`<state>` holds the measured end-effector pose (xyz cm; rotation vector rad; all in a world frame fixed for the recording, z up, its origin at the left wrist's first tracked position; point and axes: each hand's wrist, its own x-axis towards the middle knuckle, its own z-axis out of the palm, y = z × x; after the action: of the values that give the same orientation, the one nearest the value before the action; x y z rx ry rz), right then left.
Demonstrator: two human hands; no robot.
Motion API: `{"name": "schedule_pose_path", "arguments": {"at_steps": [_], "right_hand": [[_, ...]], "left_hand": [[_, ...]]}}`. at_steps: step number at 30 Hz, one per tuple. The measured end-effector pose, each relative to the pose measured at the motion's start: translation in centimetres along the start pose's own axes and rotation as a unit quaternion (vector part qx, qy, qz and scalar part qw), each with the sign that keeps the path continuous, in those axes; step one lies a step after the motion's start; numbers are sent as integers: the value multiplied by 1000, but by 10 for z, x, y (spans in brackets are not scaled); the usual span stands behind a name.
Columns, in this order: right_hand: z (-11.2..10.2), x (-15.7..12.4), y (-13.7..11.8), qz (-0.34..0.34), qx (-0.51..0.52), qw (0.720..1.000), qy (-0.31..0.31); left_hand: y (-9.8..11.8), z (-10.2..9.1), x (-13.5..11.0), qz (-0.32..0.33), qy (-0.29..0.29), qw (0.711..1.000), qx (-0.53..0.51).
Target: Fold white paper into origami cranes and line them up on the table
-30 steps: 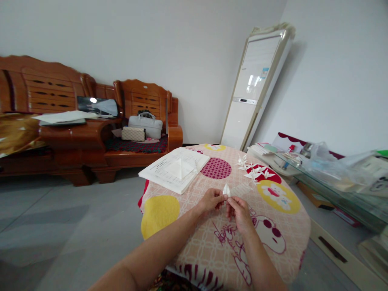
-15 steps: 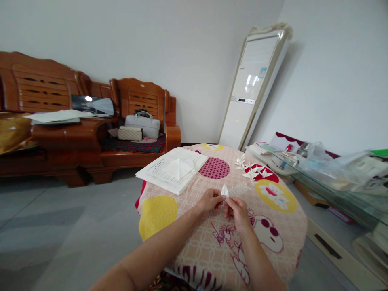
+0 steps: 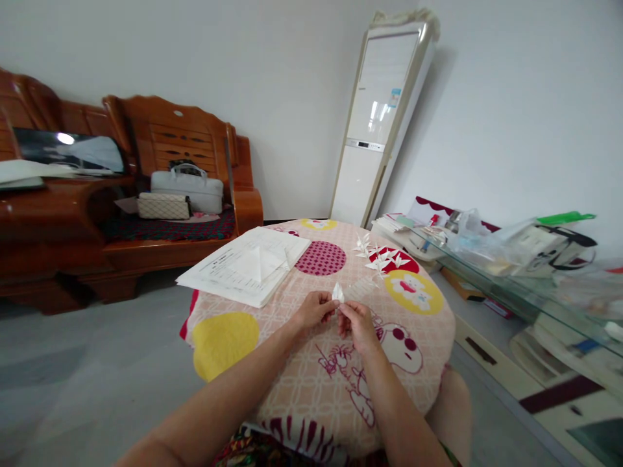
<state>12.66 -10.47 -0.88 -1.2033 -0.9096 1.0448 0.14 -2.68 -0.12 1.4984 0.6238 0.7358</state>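
White folded paper [image 3: 337, 292], small and pointed, is standing up between my two hands above the near middle of the round table. I am pinching it from both sides. My left hand [image 3: 313, 311] is pressing thumb and forefinger together on its left edge, and my right hand [image 3: 357, 322] is closing its fingertips on the lower right. The other fingers are curling in under the palms. Both hands are hovering just over the patterned pink tablecloth [image 3: 228, 337]; I cannot tell whether the wrists are resting on it.

A stack of printed sheets [image 3: 233, 275] is lying on the far left of the table, well apart from my hands. A cluster of little white paper figures [image 3: 382, 254] is sitting on the far right of the cloth, near its red and yellow circles. Beyond the table a tall white air conditioner [image 3: 377, 117] is leaning into the corner. A wooden bench [image 3: 170, 130] is carrying a pale handbag [image 3: 187, 188], and a cluttered glass shelf [image 3: 487, 272] is running along the right wall.

As I judge it, the risk lies in the grip itself. The piece is tiny and thin, and too hard a squeeze or an uneven pull between the two pinches could be tearing a corner or crushing a crease out of line. Too loose a hold could be letting it drop onto the busy cloth. A wide sweep of my right forearm could be scattering the finished figures beyond it.
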Motion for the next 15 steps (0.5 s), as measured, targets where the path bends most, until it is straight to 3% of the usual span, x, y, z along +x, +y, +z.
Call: {"name": "schedule_pose_path", "arguments": {"at_steps": [15], "right_hand": [[3,-2,-6,4,3,1000,-2]], "left_hand": [[5,2,-4,-10,10,1000,-5]]}}
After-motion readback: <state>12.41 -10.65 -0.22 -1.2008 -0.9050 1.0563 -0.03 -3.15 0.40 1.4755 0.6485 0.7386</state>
